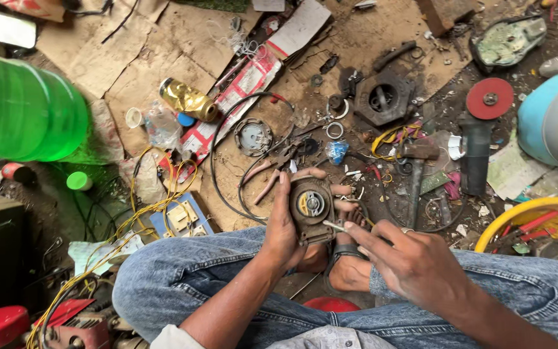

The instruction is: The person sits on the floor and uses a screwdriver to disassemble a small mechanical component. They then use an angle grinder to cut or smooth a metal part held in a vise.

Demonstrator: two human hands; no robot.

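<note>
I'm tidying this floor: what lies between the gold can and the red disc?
In the head view, between gold can and red disc: a round grey part and a black hexagonal housing.

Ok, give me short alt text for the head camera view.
A seated person's left hand holds a round motor part while the right hand touches a thin tool to it, above cardboard strewn with wires and parts.

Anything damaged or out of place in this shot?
Yes. The left hand holds a bare, grimy motor housing, its bearing exposed, while the right hand puts a thin tool to it. Loose parts litter the ground: a crumpled gold can, tangled yellow wires, and a red grinding disc.
</note>
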